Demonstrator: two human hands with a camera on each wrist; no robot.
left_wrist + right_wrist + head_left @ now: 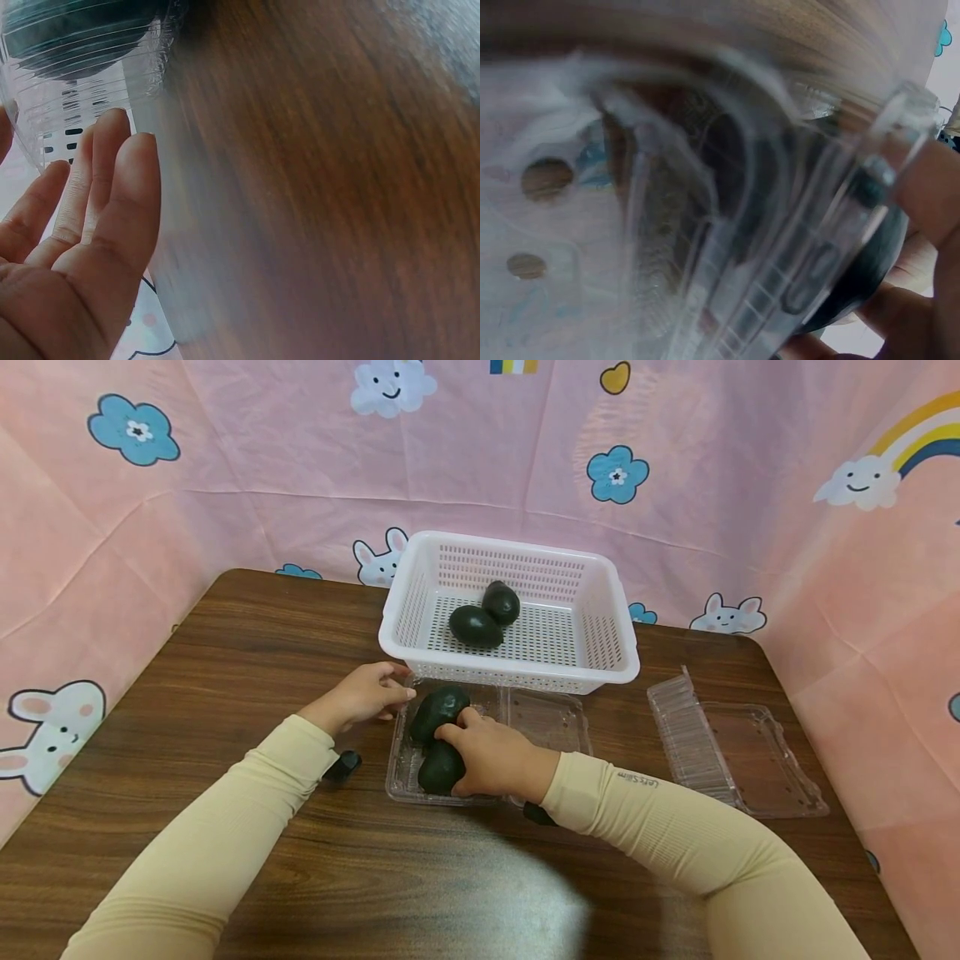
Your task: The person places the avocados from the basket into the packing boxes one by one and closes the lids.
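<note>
Two dark green avocados lie one behind the other in the left half of an open clear plastic clamshell box (401,785). Around the nearer avocado (441,768) my right hand (495,756) curls its fingers and thumb, with the fingertips right at the farther avocado (440,712). My left hand (363,697) is beside the box's back left corner, fingers loosely extended and holding nothing. In the left wrist view those fingers (135,187) point toward the ribbed plastic wall. The right wrist view looks through the box's clear plastic at the dark avocado (862,262) in the right fingers.
A white perforated basket (517,668) stands just behind the box, with two more avocados (477,627) inside. Another open clear clamshell (765,760) lies at the right of the brown wooden table (315,877). Patterned pink cloth (480,460) hangs around the back and sides.
</note>
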